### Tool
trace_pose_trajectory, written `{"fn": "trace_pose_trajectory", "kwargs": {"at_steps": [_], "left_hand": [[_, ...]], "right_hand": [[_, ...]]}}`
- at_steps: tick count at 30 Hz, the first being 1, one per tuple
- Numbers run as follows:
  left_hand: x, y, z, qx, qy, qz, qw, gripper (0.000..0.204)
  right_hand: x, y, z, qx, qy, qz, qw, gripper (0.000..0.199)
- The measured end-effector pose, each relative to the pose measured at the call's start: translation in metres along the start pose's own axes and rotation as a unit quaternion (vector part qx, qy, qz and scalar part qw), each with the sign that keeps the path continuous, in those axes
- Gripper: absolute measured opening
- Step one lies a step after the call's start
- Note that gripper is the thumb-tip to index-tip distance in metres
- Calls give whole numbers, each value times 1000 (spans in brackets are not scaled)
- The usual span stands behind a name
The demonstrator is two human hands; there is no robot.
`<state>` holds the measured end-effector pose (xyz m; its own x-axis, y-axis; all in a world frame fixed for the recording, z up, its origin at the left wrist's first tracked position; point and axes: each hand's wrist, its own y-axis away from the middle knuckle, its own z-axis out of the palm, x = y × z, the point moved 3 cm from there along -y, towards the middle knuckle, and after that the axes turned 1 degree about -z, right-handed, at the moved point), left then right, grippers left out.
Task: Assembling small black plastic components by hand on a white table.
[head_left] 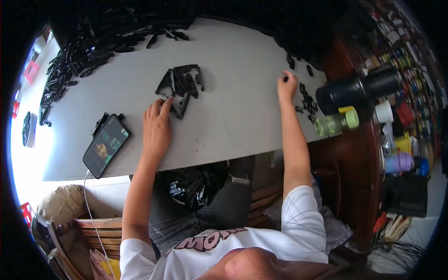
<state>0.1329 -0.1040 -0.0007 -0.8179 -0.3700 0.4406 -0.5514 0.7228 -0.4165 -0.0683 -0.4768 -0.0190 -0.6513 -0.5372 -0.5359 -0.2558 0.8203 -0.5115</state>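
Note:
My left hand [157, 123] lies palm down on the grey-white table, fingers stretched out. Its fingertips reach the lower edge of a small heap of black plastic parts [185, 83], which look like long, angled clips. One of these parts [183, 107] lies just right of the index finger. At the right side of the table, my right hand [287, 87] is closed, and a small black plastic piece [285, 79] shows between thumb and fingers. Beside that hand lies a loose group of small black pieces [305, 99].
Many black parts [86, 56] are piled along the far left edge. A phone [106, 145] with a white cable leans on black parts at left. A black flask [343, 95] and a green bottle [329, 125] lie at right. A bag of black parts [196, 186] rests on my lap.

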Motion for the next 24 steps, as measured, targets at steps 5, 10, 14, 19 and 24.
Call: {"fn": "trace_pose_trajectory", "kwargs": {"at_steps": [5, 10, 14, 19, 24], "left_hand": [[-5, -2, 2, -45, 8, -33, 998, 51], [-7, -3, -2, -40, -13, -42, 998, 50], [-6, -3, -4, -66, 26, -48, 996, 50], [-4, -5, 0, -69, 30, -47, 996, 51], [-7, -2, -2, -48, 26, -36, 998, 51]], "right_hand": [[24, -50, 20, -10, 116, 100, 988, 49], [9, -81, 22, -90, 240, 129, 958, 60], [14, -101, 44, -109, 335, 123, 928, 51], [40, -112, 62, -96, 365, 58, 924, 41], [-5, -68, 49, -131, 352, -2, 927, 39]]}}
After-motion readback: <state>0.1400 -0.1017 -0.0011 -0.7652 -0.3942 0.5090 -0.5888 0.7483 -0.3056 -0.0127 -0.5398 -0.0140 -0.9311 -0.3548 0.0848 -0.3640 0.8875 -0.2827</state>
